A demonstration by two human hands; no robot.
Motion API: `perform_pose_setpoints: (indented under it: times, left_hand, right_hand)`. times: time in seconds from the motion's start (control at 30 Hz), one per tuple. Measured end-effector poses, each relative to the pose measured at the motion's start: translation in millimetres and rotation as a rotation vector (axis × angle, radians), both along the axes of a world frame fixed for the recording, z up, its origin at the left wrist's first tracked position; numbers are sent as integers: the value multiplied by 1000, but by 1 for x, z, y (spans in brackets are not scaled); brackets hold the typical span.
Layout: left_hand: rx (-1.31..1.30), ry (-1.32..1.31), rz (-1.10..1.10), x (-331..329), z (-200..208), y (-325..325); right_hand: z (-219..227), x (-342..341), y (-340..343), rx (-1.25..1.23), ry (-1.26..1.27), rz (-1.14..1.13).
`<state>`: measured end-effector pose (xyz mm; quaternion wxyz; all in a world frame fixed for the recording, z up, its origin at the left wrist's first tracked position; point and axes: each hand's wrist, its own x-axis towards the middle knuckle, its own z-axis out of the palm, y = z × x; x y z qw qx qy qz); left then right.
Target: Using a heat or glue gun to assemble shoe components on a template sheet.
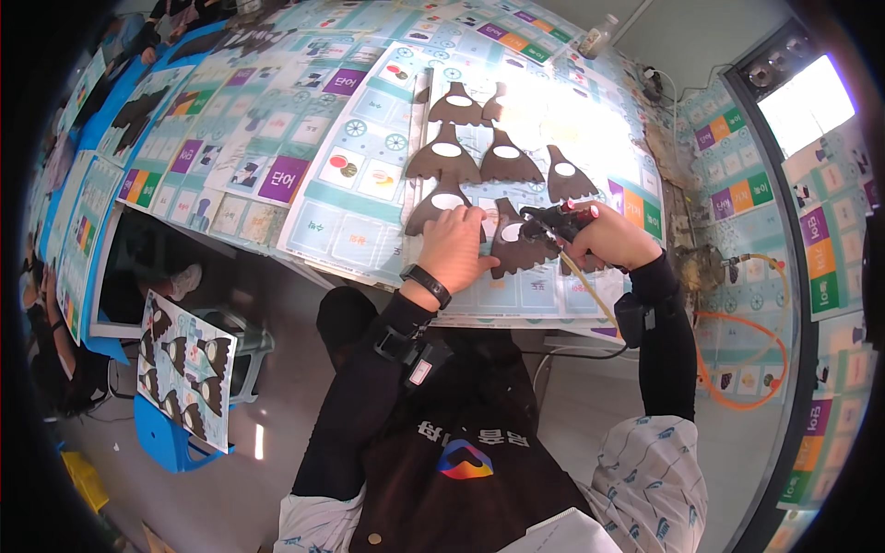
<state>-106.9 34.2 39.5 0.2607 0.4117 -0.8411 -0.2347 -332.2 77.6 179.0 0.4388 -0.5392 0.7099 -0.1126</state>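
On the sheet-covered table (318, 207): left hand (450, 251) spread, right hand (608, 241) wrapped round a black-and-red tool (550, 221).
Left one's kinda draped over a brown fan-shaped piece (422, 215), thumb out; tool's right at the neighboring brown piece (516, 258), yellowish hose (590, 293) trailing down toward the table edge.

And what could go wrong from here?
The tool in the right hand is close to the left hand, so it might catch the fingers.
Its tube trails over the near edge and could nudge a brown piece.
Glare washes out the far right, so flaws there may be missed.
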Motion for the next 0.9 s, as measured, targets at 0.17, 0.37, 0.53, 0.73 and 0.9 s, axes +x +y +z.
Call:
perform_pose_setpoints:
  times: [0.17, 0.37, 0.53, 0.73, 0.9]
  left_hand:
    - [-20, 1, 9, -1, 0, 1]
    - [-14, -7, 7, -1, 1, 1]
    - [19, -23, 3, -1, 1, 1]
    - [4, -1, 3, -1, 1, 0]
    - [8, -11, 1, -1, 1, 0]
  right_hand:
    - [0, -7, -1, -67, 58, 112]
    - [-2, -13, 0, -70, 91, 48]
    - [0, -12, 2, -113, 58, 27]
    - [1, -16, 1, -33, 85, -39]
    - [-1, -21, 0, -76, 120, 3]
